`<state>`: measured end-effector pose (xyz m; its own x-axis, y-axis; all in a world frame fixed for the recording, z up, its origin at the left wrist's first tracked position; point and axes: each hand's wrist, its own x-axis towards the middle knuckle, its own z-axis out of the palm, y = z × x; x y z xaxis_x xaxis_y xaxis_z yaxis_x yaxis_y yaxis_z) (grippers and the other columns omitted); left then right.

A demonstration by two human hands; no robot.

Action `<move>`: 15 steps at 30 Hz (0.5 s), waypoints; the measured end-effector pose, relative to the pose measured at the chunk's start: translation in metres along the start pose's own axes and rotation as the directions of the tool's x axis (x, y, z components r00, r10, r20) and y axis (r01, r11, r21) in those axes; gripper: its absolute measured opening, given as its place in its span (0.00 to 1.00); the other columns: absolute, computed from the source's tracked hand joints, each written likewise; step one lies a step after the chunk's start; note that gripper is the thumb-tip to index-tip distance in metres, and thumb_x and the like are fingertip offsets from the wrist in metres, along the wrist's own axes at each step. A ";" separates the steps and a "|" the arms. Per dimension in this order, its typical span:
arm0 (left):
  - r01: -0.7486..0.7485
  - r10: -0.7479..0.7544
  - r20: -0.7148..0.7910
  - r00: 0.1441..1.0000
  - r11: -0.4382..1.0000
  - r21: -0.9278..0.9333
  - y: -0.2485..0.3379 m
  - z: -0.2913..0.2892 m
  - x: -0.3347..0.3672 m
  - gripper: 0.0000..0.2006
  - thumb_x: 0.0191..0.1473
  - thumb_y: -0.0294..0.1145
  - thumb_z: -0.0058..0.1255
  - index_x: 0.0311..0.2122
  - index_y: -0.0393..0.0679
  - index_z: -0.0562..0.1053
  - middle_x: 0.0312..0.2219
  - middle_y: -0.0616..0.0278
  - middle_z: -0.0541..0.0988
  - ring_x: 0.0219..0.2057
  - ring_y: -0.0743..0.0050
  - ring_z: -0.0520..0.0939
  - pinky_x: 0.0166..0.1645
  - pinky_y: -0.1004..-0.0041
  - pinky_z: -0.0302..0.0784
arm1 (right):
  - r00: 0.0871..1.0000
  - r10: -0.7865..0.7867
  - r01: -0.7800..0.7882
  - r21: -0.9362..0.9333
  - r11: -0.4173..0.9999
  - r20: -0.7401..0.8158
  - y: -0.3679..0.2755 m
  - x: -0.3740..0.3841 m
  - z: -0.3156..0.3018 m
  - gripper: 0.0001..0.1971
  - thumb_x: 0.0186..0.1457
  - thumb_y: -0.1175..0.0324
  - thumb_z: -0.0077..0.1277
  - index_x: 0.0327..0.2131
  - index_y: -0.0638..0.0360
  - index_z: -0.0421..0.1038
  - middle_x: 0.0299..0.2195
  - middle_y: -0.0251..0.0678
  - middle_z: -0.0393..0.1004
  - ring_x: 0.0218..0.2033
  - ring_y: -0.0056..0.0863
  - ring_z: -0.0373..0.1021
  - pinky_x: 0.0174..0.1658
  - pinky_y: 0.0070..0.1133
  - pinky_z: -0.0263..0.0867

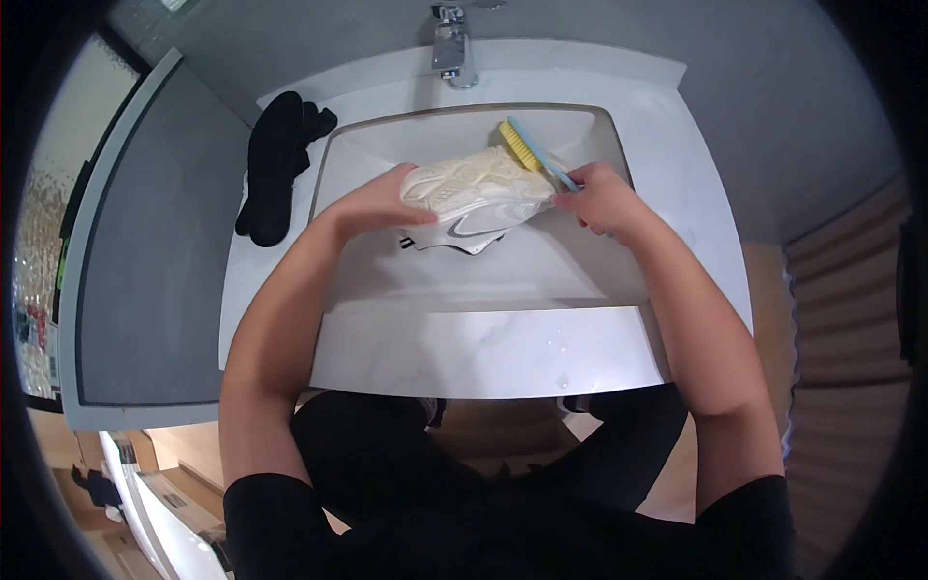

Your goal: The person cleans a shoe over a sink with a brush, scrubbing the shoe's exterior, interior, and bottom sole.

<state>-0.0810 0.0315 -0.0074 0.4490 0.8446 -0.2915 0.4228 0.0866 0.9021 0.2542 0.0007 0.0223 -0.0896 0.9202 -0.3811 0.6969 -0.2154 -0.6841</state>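
Note:
Over the white sink basin point(387, 280), a white shoe point(474, 198) is held on its side, its cream patterned sole turned up and away from me. My left hand point(382, 201) is closed round the shoe's left end, with the thumb along its near side. In my right hand point(597, 201) is a scrub brush point(536, 155) with a light blue handle and yellow bristles. Its bristles touch or nearly touch the sole's far right edge. Some right fingertips lie close to the shoe's right end; whether they press on it I cannot tell.
A chrome faucet point(452, 53) stands behind the basin. Black insoles or similar dark pieces point(273, 174) lie on the counter at the left. A grey cabinet panel point(155, 251) rises at the left, and a brown pleated curtain point(851, 319) hangs at the right.

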 end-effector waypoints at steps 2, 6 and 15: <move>-0.031 0.027 0.015 1.000 0.950 0.311 0.017 0.008 -0.002 0.47 0.35 0.38 0.76 0.60 0.30 0.63 0.51 0.44 0.74 0.55 0.57 0.74 0.61 0.69 0.68 | 1.000 -0.023 0.022 -0.043 0.999 -0.013 0.012 0.006 0.000 0.21 0.57 0.61 0.59 0.48 0.68 0.75 0.22 0.41 0.75 0.20 0.28 0.70 0.26 0.29 0.65; -0.027 0.184 -0.156 0.970 0.726 0.687 0.017 0.035 -0.017 0.48 0.37 0.41 0.74 0.60 0.28 0.62 0.51 0.39 0.74 0.54 0.48 0.76 0.59 0.66 0.71 | 0.978 -0.149 0.138 -0.083 0.987 -0.143 0.002 -0.001 0.009 0.22 0.63 0.62 0.52 0.57 0.62 0.70 0.28 0.50 0.79 0.28 0.40 0.77 0.35 0.36 0.70; 0.236 0.113 -0.328 0.938 0.485 0.842 0.045 0.059 -0.037 0.42 0.35 0.49 0.70 0.51 0.29 0.67 0.42 0.39 0.78 0.39 0.44 0.85 0.43 0.57 0.82 | 0.925 -0.379 0.333 -0.533 0.777 0.025 -0.017 -0.033 0.024 0.24 0.62 0.68 0.43 0.62 0.46 0.68 0.36 0.49 0.80 0.37 0.48 0.77 0.42 0.40 0.73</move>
<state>-0.0321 -0.0269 0.0246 0.2107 0.9752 -0.0673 0.9739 -0.2034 0.1008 0.2280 -0.0341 0.0320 -0.3653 0.9245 -0.1088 0.8914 0.3137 -0.3271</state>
